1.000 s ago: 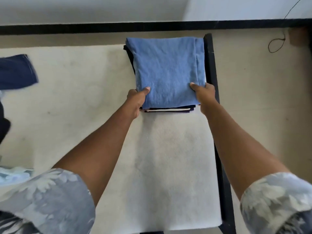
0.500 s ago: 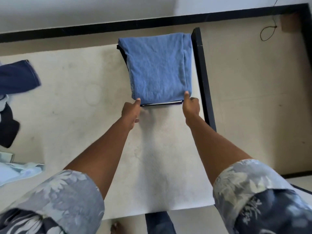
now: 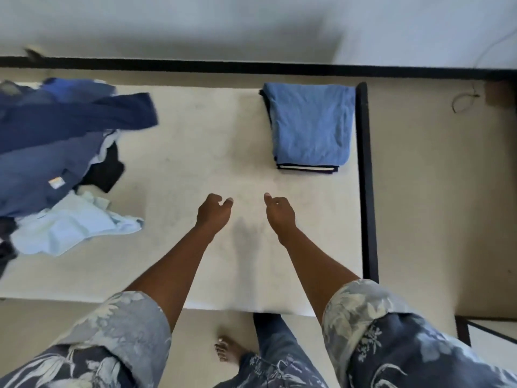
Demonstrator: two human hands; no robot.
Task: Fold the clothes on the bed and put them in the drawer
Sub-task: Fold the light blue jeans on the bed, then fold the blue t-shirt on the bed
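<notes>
Our left hand and right hand hang over the bed, fingers loosely curled, holding nothing. The folded clothes lie at the far right corner; a messy pile lies on the left.

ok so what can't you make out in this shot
Head view only:
The folded stack: its blue top layer covers the darker pieces beneath, and only their front edges show.
The unfolded pile: blurred and cut off by the left edge, so no count.
The drawer: outside the frame.
</notes>
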